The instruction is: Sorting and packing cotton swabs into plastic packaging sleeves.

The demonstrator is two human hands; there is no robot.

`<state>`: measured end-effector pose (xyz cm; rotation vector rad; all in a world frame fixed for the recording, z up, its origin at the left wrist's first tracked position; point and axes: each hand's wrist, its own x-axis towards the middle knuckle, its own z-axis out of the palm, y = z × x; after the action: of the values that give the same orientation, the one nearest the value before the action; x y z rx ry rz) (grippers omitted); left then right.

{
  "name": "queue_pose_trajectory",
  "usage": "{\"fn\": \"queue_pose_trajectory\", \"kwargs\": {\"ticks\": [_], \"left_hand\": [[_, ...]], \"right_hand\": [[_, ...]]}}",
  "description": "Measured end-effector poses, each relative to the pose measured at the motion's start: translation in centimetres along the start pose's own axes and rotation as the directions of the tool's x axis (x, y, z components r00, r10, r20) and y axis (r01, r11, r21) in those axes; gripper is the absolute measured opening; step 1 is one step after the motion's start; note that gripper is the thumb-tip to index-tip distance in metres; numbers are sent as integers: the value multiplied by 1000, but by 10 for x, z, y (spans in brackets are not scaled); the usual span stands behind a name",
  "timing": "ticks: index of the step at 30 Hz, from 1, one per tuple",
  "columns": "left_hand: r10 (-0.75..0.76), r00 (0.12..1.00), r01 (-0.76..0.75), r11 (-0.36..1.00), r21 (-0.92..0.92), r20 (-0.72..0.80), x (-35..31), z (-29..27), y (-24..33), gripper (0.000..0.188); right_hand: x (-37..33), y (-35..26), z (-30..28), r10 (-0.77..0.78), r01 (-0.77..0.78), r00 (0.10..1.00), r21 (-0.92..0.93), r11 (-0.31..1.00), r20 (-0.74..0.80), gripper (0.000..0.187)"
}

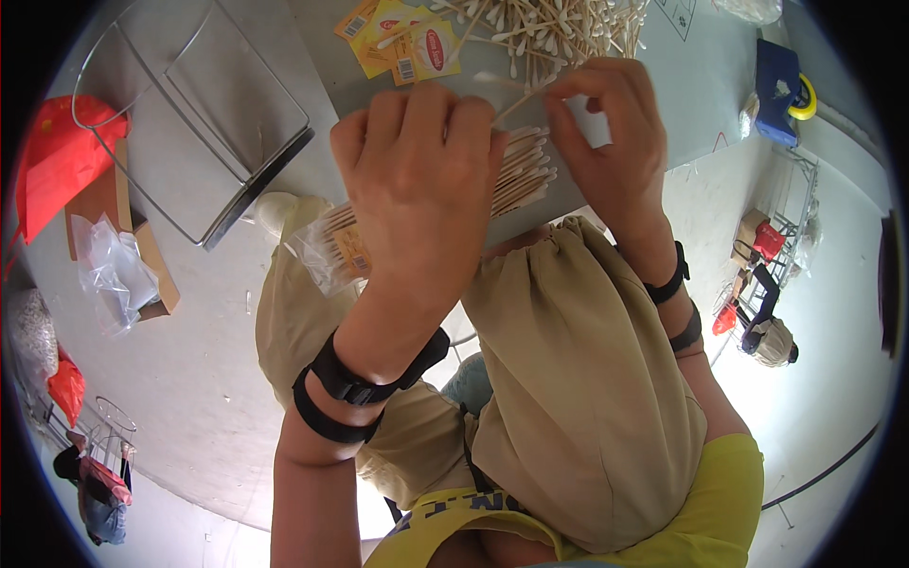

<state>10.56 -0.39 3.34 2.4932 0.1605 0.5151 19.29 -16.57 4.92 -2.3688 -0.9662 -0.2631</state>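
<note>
My left hand (412,189) is closed around a bundle of wooden-stemmed cotton swabs (521,178). The bundle's white tips stick out past the thumb side, and its lower end sits in a clear plastic bag (317,256) with a yellow-orange card (351,250) inside. Thumb and forefinger of my right hand (615,142) pinch together at a single cotton swab (519,100), which slants toward my left fingers. Whether the left fingers touch that swab is hidden. Just beyond both hands lies a loose pile of cotton swabs (559,33) on the grey table (701,95).
Yellow printed cards (402,43) lie left of the pile. On the left are a wire-frame stand (251,180), a cardboard box (151,265) with clear bags, and a red bag (66,161). A blue tape dispenser (776,90) sits far right. Two people work farther off.
</note>
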Motion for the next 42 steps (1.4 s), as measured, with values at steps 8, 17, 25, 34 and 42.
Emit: {"fn": "queue_pose_trajectory", "kwargs": {"ticks": [8, 17, 25, 34, 42], "left_hand": [[-12, 995, 9, 999, 33, 98, -6, -11, -5, 18], [15, 984, -5, 998, -58, 180, -16, -30, -10, 15], [-38, 984, 45, 998, -33, 177, -48, -65, -2, 60], [-89, 895, -8, 977, 214, 438, -109, -44, 37, 70], [-91, 878, -83, 938, 337, 469, -103, -34, 36, 71]], "right_hand": [[-10, 11, -19, 400, -423, 884, -50, 905, -243, 24], [-25, -10, -1, 47, -42, 998, 90, 995, -50, 30], [-30, -7, 5, 85, -146, 989, 652, 744, 125, 35], [-31, -2, 14, 27, -111, 991, 675, 730, 133, 59], [-35, -2, 16, 65, -148, 987, 672, 726, 147, 61]]}}
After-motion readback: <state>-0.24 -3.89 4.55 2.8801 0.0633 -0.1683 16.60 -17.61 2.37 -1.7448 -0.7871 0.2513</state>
